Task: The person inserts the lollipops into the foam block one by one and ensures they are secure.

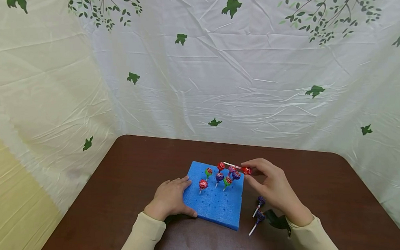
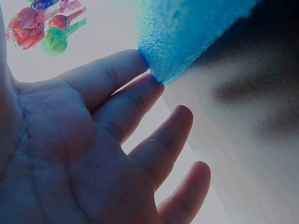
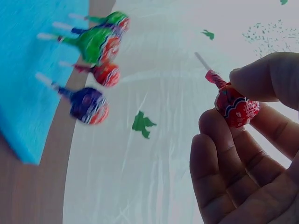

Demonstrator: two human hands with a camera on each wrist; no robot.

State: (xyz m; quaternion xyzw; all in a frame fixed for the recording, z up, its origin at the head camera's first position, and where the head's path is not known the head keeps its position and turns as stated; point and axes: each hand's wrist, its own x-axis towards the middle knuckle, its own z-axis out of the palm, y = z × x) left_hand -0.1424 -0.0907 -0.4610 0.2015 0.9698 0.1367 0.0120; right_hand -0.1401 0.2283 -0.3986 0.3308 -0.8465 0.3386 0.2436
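My right hand (image 1: pixel 271 183) pinches a red-wrapped lollipop (image 3: pixel 236 106) by its round head between thumb and fingers, just above the right edge of a blue foam board (image 1: pixel 216 212). Its white stick points away from the palm, up and to the left in the right wrist view. Several lollipops stand stick-down in the board, among them a red one (image 1: pixel 203 184), a purple one (image 1: pixel 219 176) and a green one (image 1: pixel 227 181). At the board's left side, my left hand (image 1: pixel 171 198) rests against its edges, with extended fingers touching the foam.
Two purple lollipops, one farther (image 1: pixel 261 200) and one nearer (image 1: pixel 259 216), lie on the brown table (image 1: pixel 148 156) right of the board. Rows of small holes mark the board's near part. A white curtain (image 1: pixel 172 104) with green leaves hangs behind the table.
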